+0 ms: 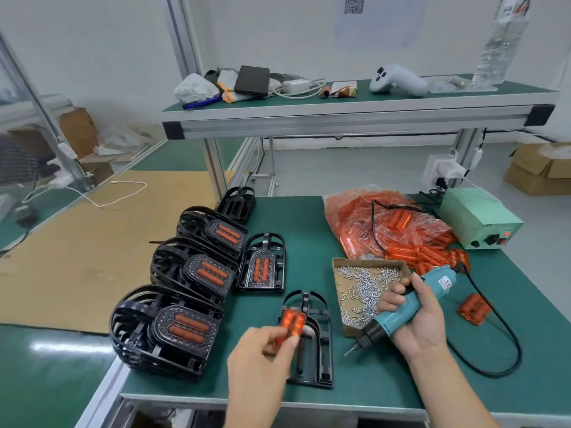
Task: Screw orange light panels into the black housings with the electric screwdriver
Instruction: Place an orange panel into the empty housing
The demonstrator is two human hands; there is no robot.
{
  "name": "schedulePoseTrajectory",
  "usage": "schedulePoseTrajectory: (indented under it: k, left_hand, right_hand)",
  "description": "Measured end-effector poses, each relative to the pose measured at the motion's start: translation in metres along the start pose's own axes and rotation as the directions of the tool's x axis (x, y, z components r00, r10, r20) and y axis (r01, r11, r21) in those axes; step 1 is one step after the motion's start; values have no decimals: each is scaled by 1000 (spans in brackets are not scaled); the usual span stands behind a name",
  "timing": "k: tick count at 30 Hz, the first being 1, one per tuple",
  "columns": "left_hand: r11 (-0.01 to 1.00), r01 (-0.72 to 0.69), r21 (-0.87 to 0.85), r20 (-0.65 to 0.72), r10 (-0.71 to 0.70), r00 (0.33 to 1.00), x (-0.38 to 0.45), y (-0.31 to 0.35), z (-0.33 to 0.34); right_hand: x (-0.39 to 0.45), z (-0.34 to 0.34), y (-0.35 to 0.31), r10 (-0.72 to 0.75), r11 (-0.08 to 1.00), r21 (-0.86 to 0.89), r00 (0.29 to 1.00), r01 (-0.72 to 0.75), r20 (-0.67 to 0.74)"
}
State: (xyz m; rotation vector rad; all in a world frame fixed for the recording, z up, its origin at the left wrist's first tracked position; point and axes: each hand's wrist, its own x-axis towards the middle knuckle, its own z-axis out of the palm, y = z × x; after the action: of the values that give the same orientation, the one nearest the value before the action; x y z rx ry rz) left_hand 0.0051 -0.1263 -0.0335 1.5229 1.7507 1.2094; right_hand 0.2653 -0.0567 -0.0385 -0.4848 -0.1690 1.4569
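the left hand (262,350) fingers pinch an orange panel (290,324) just above the empty black housing (312,338), while the right hand (414,316) fingers wrap the screwdriver (411,304).

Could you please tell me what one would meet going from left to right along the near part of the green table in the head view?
Stack of finished black housings → left hand holding an orange panel → empty black housing → screw tray → right hand gripping the electric screwdriver → loose orange panel.
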Motion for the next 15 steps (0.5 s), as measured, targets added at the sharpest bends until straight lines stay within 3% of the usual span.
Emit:
schedulePoseTrajectory:
  k: [9,15]
  left_hand:
    - [893,-287,346,51,287,956,-25,-13,23]
    - [839,-344,421,89,339,936,-29,-22,21]
  right_hand:
    - [-1,-3,-1,4,1000,3,1000,-4,5]
    - [2,-5,0,0,1000,2,1000,0,18]
